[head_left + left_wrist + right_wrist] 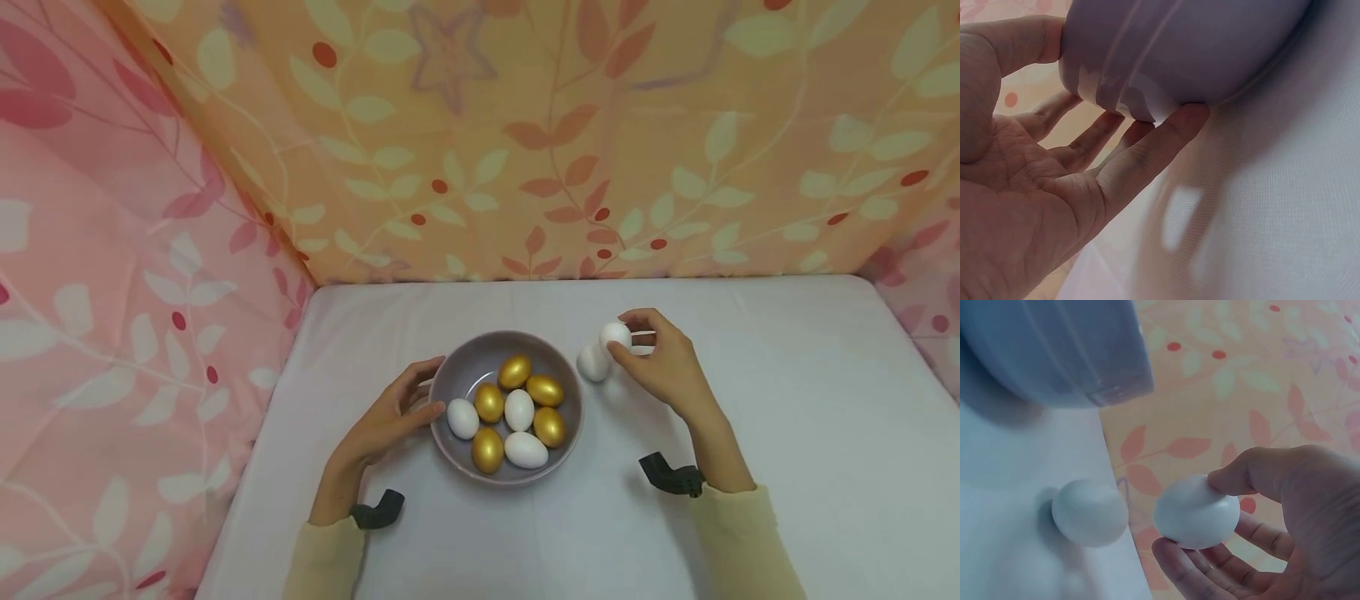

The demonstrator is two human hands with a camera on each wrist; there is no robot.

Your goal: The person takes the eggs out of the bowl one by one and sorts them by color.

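A grey-purple bowl [506, 337] stands on the white-covered table, holding several gold eggs [487, 450] and three white eggs [526, 450]. My left hand [390, 418] is at the bowl's left side, fingertips and thumb touching its outer wall and rim; the fingers look relaxed in the left wrist view. To the right of the bowl, my right hand [666, 362] pinches a white egg [1196, 512] between thumb and fingers, held above the table. Another white egg [1090, 512] lies on the table between the bowl and the held egg.
The white table cover [825, 417] reaches back to an orange leaf-patterned cloth [637, 167]. A pink patterned cloth [112, 292] hangs along the left side. Dark curved pieces are at both wrists, below cream sleeves [742, 542].
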